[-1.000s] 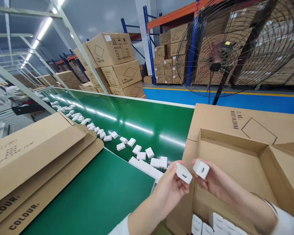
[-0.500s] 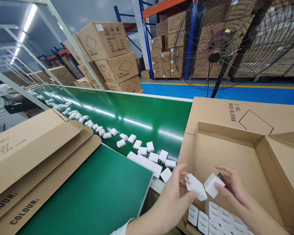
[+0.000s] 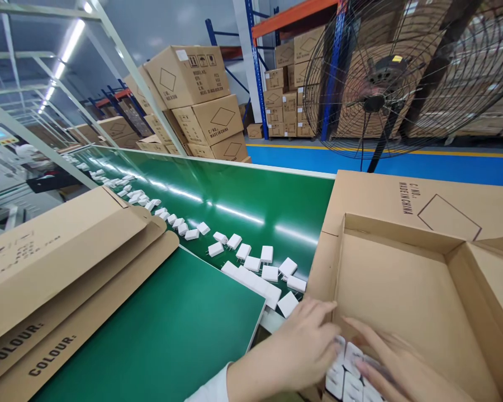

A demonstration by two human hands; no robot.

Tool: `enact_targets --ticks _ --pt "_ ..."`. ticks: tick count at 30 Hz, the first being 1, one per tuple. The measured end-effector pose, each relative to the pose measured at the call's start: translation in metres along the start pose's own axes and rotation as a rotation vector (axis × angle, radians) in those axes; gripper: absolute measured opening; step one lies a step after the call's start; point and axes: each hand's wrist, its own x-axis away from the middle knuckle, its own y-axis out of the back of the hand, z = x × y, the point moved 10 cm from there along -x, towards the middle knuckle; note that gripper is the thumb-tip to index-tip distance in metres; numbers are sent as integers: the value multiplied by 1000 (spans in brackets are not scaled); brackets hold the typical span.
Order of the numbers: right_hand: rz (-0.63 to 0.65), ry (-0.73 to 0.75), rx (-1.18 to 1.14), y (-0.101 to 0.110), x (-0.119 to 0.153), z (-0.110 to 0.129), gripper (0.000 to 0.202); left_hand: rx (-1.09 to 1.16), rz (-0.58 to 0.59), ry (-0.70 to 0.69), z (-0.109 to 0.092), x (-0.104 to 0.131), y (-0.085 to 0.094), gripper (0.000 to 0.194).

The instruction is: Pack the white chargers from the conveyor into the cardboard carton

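In the lower right is an open carton (image 3: 381, 279) with white plug chargers (image 3: 352, 385) standing in tight rows in its near left corner, pin ends up. My left hand (image 3: 302, 343) is over the carton's left edge, fingers curled down on a charger (image 3: 339, 347) at the end of a row and largely covering it. Beside it, my right hand (image 3: 388, 357) reaches in from the right, slightly blurred, with thumb and fingers around another charger (image 3: 354, 356). Both chargers sit among the packed ones.
Loose white chargers (image 3: 243, 251) lie scattered along the green conveyor (image 3: 184, 184), left of the carton. Flattened cartons (image 3: 67, 279) rest on a green board (image 3: 163, 324). A large fan (image 3: 375, 103) and stacked boxes (image 3: 209, 120) stand behind.
Both hands have lowered from above the carton to its packed rows, bringing the two chargers down into the near left corner. The view has shifted slightly.
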Motion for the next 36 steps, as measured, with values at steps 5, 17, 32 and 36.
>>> enact_targets --ticks 5,17,32,36 --pt "-154 143 361 44 -44 47 24 -367 9 489 103 -1 35 36" --pt "-118 45 596 0 -162 72 13 -478 -80 664 143 -2 30 18" --pt "-155 397 729 -1 -180 84 8 -406 -121 881 177 -31 32 34" --pt "-142 430 773 -16 -187 91 13 -327 -80 931 185 -28 30 27"
